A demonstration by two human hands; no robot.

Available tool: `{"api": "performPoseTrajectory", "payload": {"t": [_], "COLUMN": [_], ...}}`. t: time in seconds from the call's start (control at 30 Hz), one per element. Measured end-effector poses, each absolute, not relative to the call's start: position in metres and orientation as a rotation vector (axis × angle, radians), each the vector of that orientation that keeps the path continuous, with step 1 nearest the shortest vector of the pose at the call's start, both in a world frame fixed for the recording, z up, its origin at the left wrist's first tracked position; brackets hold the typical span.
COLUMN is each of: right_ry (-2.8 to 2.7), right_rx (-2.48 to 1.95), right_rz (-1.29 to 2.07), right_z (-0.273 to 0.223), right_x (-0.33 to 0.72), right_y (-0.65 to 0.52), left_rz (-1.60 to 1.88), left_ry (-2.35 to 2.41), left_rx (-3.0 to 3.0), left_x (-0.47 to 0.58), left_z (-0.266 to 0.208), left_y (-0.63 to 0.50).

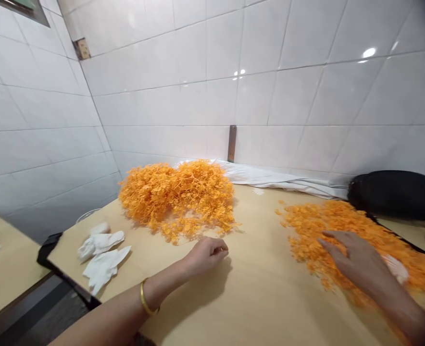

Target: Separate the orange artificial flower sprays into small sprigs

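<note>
Clock centred on the table (256, 293), 12 at the wall (194, 105). Orange bunch (176, 192) sits at 10–11, loose orange heap (317, 216) at 2–4.

Your left hand (207, 254) is just inside 9, below the bunch and apart from it. Fingers curled in, tips close together; can't tell if they pinch anything. Your right hand (356, 259) is over the heap at 3, thumb and index spread wide. Blurred, so can't tell if it's touching.

Risks, my read:
- A fast right-hand sweep could scatter bits off the 3–4 side; heap is loose and thinly spread.
- Pulling one sprig from the bunch could drag neighbours or snap stems; it looks tangled.
- Your gold bangle (145, 298) could snag if the left goes in deep.
- Bits could slip under the black round item (396, 194) at 2; the heap runs right up beside it.

Count: two hands, one bangle, one bunch, one heap (sprigs too matted to count), one black item, one white cloth (277, 175) at 12–1, one whitish piece (396, 269) in the heap at 3. White crumpled pieces (106, 264) at 9: two or three, overlap hides it.
</note>
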State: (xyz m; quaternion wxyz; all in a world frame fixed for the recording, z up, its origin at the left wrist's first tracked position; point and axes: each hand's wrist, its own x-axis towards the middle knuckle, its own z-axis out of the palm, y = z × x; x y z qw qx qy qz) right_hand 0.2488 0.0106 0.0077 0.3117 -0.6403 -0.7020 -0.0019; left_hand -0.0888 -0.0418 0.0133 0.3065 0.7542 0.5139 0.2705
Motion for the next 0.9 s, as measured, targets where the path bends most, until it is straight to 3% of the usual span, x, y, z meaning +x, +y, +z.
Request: {"api": "performPoseTrajectory", "payload": {"t": [0.1,0.27,0.4,0.53,0.7,0.9], "right_ry": [-2.008,-2.236,-2.32,-2.305,-2.211,-2.114], "right_rx": [-1.504,-1.247,-1.268,-1.446,-1.372,-1.281], "right_rz": [0.224,0.165,0.064,-0.025,-0.023,0.364], "right_z": [0.012,0.018,0.005,-0.001,0.018,0.038], "right_x": [0.179,0.081,0.036,0.035,0.064,0.083], "right_y": [0.014,0.026,0.035,0.041,0.032,-0.001], "left_rz": [0.876,1.123,0.886,0.658,0.887,1.133], "left_ry": [1.577,1.834,2.083,2.117,2.117,1.975], "left_rx": [2.092,2.336,2.377,2.312,2.259,2.251], "left_x": [-0.094,-0.116,-0.142,-0.159,-0.16,-0.152], "left_z": [0.014,0.024,0.02,0.006,0.003,0.016], "left_y": [-0.031,-0.017,-0.004,0.009,0.013,-0.003]}}
